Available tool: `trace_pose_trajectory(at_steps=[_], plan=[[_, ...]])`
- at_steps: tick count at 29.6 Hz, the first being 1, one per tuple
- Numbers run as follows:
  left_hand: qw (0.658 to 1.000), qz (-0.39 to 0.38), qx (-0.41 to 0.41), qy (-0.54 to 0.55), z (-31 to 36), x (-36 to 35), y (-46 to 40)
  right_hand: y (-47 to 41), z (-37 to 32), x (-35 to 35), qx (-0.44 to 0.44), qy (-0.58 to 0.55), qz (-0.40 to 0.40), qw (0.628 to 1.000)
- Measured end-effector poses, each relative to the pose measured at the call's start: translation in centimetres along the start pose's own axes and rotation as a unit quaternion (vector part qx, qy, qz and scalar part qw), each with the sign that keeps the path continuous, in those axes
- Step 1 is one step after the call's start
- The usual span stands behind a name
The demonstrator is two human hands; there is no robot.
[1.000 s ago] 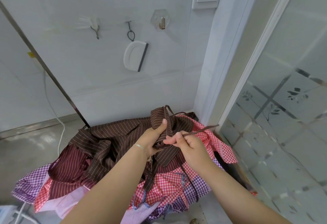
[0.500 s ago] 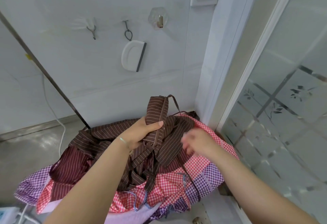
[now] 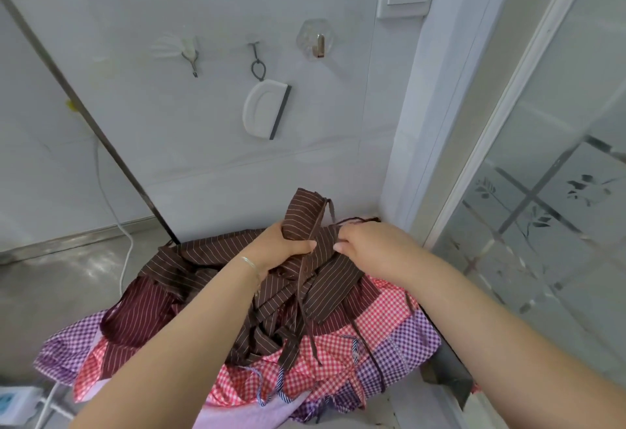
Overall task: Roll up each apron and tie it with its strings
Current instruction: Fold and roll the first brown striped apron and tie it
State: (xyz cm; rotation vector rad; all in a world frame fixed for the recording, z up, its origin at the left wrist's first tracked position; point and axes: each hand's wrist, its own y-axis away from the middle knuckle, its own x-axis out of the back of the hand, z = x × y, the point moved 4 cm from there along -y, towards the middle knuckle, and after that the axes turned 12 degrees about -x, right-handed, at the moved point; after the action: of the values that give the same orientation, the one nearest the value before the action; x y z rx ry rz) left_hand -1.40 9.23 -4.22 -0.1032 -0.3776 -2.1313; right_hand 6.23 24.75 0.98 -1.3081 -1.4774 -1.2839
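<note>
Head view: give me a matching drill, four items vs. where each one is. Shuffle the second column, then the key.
Items:
1. left hand
2. right hand
3. white scraper
4. red checked apron

Places:
A. hangs on the wall from a hook
B. grips the rolled brown striped apron, held upright above the pile
C. lies in the pile under the brown striped cloth
D. at the dark apron string beside the roll, fingers curled

Pairs: 1-B, 2-D, 3-A, 4-C
</note>
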Motion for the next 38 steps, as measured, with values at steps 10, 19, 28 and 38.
trace_pose_trajectory(at_steps=[10,19,28,38], plan=[[0.913,-0.289,-0.17,-0.232,7.7,-4.1,3.9,0.3,-4.4,8.5,0.125,-0.039,-0.181,0.975],[0.979,-0.105,-0.177,0.003,8.5,0.5,3.9,0.2,-0.7,3.0,-0.02,-0.214,-0.039,0.976],[0.973,-0.115,-0.066,-0.187,5.4,1.6,2.0,3.6,-2.2,4.1,0.078,0.056,0.029,0.995],[0.86,-0.268,-0.149,-0.407,6.9,-4.0,3.6,0.5,-2.2,6.1,0.145,0.12,0.061,0.98]])
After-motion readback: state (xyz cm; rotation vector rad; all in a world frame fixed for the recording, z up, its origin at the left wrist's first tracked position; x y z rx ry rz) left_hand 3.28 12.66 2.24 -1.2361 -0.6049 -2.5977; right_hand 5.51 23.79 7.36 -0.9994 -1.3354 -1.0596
